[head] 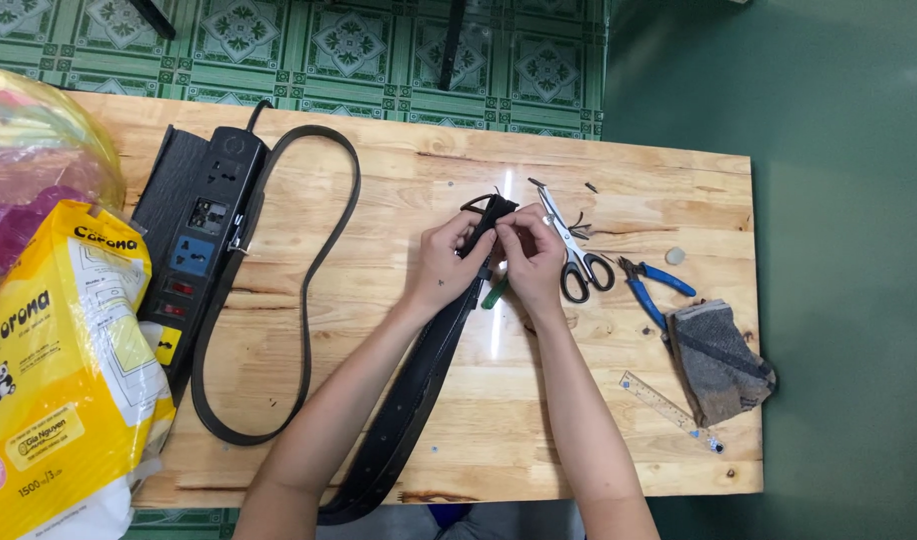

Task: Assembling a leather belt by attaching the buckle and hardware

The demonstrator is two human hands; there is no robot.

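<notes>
From my feed the black belt [409,400] runs from the near table edge [599,440] up to both hands, left hand [441,262] and right hand [532,258] pinching its far end tight between fingertips, probably steadying it, scissors [576,250] just right.

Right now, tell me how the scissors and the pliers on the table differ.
The scissors have black handles and long, thin, pale blades; the pliers have blue handles and a short dark nose. The scissors lie right beside the right hand; the pliers lie further right, next to a grey folded cloth. Both lie flat on the wooden table, untouched by either hand.
</notes>
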